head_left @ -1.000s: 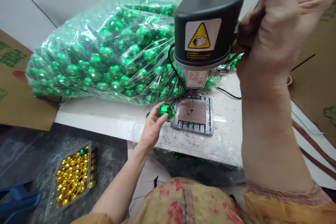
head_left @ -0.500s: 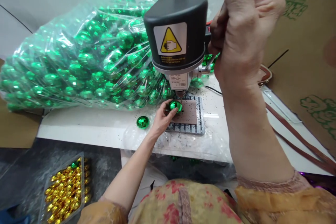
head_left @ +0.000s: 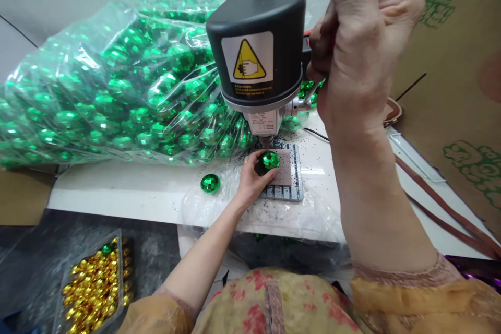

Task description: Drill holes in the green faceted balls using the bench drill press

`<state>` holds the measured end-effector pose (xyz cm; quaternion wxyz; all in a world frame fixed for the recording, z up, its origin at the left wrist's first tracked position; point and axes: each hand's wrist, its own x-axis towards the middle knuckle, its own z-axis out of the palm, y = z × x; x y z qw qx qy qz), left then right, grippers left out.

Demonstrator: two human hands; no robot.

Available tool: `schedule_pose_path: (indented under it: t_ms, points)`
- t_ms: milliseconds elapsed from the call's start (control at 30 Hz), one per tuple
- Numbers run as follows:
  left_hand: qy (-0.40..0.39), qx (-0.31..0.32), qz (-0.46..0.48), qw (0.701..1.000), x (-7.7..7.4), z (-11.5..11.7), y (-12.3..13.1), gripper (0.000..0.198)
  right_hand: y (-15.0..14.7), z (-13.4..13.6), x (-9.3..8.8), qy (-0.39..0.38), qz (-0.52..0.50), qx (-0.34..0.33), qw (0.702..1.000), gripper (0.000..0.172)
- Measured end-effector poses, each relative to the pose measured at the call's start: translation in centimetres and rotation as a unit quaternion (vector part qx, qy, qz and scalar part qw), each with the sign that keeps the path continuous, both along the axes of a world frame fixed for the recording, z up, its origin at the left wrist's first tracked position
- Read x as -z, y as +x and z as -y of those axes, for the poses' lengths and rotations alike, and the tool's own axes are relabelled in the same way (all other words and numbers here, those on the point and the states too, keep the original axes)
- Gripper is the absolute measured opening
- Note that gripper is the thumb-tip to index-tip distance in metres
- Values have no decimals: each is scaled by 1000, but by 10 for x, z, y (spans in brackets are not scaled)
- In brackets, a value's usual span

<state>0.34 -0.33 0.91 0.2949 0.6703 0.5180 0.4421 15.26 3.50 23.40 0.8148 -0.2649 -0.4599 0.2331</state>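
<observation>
My left hand (head_left: 252, 177) pinches a shiny green faceted ball (head_left: 271, 159) between thumb and fingers. It holds the ball beneath the chuck (head_left: 266, 141) of a small black drill press (head_left: 256, 42), over a brown board (head_left: 285, 168) on the slotted metal base (head_left: 295, 190). A dark spot shows on top of the ball. My right hand (head_left: 360, 36) is raised beside the drill head, fingers curled around the feed lever (head_left: 311, 96), whose grip end the hand hides. Another green faceted ball (head_left: 210, 183) rests on the table to the left of my left hand.
A large clear bag of green balls (head_left: 129, 94) fills the back left. Dark shavings dot the white table (head_left: 117, 188). A cardboard box (head_left: 454, 88) stands at right, near brown straps (head_left: 442, 209). Lower left, a clear bin (head_left: 119, 271) holds gold balls.
My left hand has moved right with the green ball, from beside the drill point to beneath the chuck. My right hand keeps its hold on the lever. The view has shifted slightly.
</observation>
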Motion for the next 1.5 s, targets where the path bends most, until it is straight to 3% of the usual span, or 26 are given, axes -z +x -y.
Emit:
schedule_pose_path:
  t_ms: [167, 333, 500, 800, 1167, 1500]
  points:
    - [-8, 26, 34, 999, 5, 0, -1, 53, 0, 2, 3, 19, -9, 3, 1000, 43]
    - [0, 23, 41, 999, 7, 1, -1, 53, -8, 20, 21, 91, 44, 74, 992, 41]
    - [11, 26, 32, 999, 9, 1, -1, 53, -13, 46, 43, 85, 66, 141, 984, 46]
    - [12, 31, 35, 999, 7, 2, -1, 51, -9, 53, 68, 130, 102, 121, 979, 49]
    - [13, 32, 35, 999, 6, 2, -1, 51, -5, 53, 80, 139, 128, 131, 973, 47]
    - [7, 40, 49, 998, 5, 3, -1, 52, -1, 50, 91, 207, 150, 94, 962, 43]
